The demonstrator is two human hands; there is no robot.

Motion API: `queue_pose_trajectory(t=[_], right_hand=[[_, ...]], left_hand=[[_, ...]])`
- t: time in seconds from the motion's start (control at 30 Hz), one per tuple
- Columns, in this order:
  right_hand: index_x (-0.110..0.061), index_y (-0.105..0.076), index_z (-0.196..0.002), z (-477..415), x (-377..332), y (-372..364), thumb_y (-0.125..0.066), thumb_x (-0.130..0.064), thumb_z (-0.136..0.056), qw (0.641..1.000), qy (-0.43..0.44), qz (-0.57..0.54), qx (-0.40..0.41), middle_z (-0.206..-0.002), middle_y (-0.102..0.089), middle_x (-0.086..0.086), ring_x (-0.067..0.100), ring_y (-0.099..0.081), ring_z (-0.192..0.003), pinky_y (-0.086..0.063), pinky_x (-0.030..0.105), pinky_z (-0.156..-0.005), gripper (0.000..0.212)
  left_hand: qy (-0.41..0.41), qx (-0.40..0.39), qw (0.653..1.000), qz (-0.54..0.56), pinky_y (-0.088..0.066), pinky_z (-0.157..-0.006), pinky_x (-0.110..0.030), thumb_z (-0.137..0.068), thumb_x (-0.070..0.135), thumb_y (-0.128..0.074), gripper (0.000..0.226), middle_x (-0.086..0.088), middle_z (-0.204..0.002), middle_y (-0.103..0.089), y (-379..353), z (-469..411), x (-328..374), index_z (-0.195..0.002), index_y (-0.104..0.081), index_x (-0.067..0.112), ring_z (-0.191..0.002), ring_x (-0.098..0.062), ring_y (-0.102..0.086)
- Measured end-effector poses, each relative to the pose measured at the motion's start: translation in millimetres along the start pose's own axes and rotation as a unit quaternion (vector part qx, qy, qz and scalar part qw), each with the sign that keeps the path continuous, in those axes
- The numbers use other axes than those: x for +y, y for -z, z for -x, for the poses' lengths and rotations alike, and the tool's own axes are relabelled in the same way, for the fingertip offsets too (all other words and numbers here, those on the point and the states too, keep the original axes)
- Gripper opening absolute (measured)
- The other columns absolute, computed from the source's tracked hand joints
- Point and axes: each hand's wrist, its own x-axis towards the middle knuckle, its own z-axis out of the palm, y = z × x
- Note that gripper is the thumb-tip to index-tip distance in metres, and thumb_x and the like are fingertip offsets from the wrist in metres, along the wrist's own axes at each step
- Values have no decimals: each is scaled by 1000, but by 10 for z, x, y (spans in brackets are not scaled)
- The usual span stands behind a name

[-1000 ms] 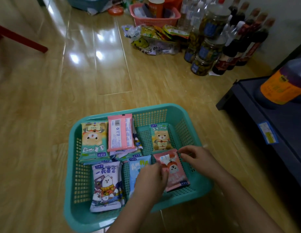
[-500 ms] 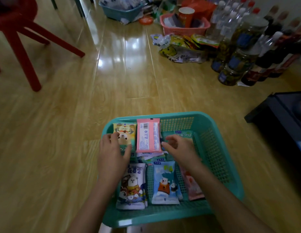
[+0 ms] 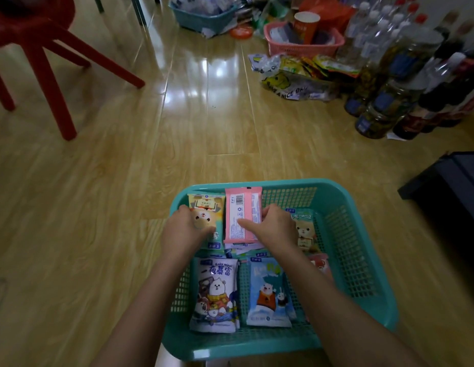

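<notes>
Nearest in the green basket (image 3: 373, 266) lie a white pack (image 3: 214, 295) and a blue pack (image 3: 269, 292), flat and side by side. A red pack (image 3: 319, 264) shows only partly from under the right forearm.

Beyond them the left hand (image 3: 187, 231) grips the yellow pack (image 3: 206, 206), with its fingers curled at the pack's left edge. The right hand (image 3: 274, 229) pinches the pink pack (image 3: 242, 215), the thumb laid across its face and the fingers round its right edge. Both packs sit in the far left part of the basket, just beside each other. Their long sides run away from the person. The pink one lies back side up, and its barcode end reaches the far rim.

A pack with a bear (image 3: 304, 230) lies right of the hand, close to the knuckles. Bare mesh shows along the basket's right wall and far right corner.

On the wooden floor (image 3: 124, 181) a dark stand (image 3: 447, 181) sits to the right. Farther off are a red chair (image 3: 45, 49) on the left, snack bags (image 3: 296, 83), bottles (image 3: 389, 75) and a pink basket (image 3: 304, 47).
</notes>
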Motion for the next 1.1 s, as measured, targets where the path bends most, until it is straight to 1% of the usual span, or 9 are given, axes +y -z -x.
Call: queue_pose_trajectory(t=[0.13, 0.2, 0.37, 0.47, 0.57, 0.67, 0.8, 0.97, 1.1], right_hand=[[-16, -52, -86, -18, -8, 85, -69, -40, -81, 993, -1, -93, -68, -90, -61, 0, 17, -59, -80, -46, 28, -63, 29], [-10, -54, -95, -18, 26, 154, -68, -29, -83, 979, -9, -175, -109, -99, -66, 5, 19, -64, -85, -54, 33, -73, 26], [-3, -56, -119, 80, 201, 353, -61, -11, -88, 929, 3, -315, -195, -95, -68, 3, 13, -66, -74, -53, 22, -62, 32], [-10, -62, -111, 161, 320, 406, -64, -6, -85, 910, 64, -384, -144, -93, -67, 4, 10, -64, -60, -55, 21, -58, 26], [-26, -64, -88, 220, 435, 372, -71, -7, -78, 930, 151, -334, -20, -92, -67, -7, 11, -69, -75, -58, 24, -68, 23], [-13, -69, -87, 264, 494, 246, -65, 10, -77, 932, 199, -299, 37, -93, -62, -10, 11, -63, -90, -55, 17, -79, 25], [-1, -70, -100, 245, 545, 129, -50, 13, -85, 936, 161, -311, 13, -102, -58, -7, 11, -56, -101, -53, 19, -85, 29], [-21, -64, -95, 321, 493, 87, -63, -3, -85, 903, 110, -414, -29, -115, -47, -6, 15, -59, -104, -58, 29, -80, 21], [-21, -42, -133, 277, 412, 94, -70, -3, -79, 924, 36, -381, -17, -125, -35, -4, 23, -59, -104, -58, 28, -68, 63]], left_hand=[[24, -29, 999, 22, -50, -74, -35, -69, 34, -77, 54, -7, -110, -62, 44, -39, 39, -110, -53, 8, -93, -23, -59], [37, -39, 997, 52, -50, -75, -34, -67, 33, -79, 54, -8, -109, -63, 61, -55, 33, -108, -54, 8, -93, -23, -59], [42, -70, 986, 146, -53, -85, -44, -68, 26, -80, 47, -8, -107, -64, 86, -61, -32, -104, -54, 12, -95, -26, -62], [48, -87, 960, 262, -54, -67, -35, -73, 13, -77, 38, -11, -102, -67, 108, -14, -78, -102, -55, 10, -80, -22, -65], [60, -99, 929, 352, -52, -61, -30, -74, 8, -75, 40, -14, -100, -68, 134, 47, -115, -109, -56, 5, -77, -23, -67], [59, -104, 920, 373, -52, -62, -30, -76, 9, -74, 40, -12, -98, -69, 125, 98, -126, -111, -55, 5, -80, -24, -68], [61, -107, 921, 370, -51, -60, -29, -75, 12, -75, 40, -11, -96, -69, 96, 131, -134, -109, -57, 6, -78, -22, -68], [69, -113, 912, 389, -53, -62, -32, -76, 10, -73, 32, -13, -95, -70, 80, 144, -186, -104, -58, 8, -78, -24, -69], [70, -122, 909, 393, -55, -66, -35, -76, 11, -73, 31, -13, -93, -71, 58, 161, -226, -103, -58, 8, -77, -26, -70]])
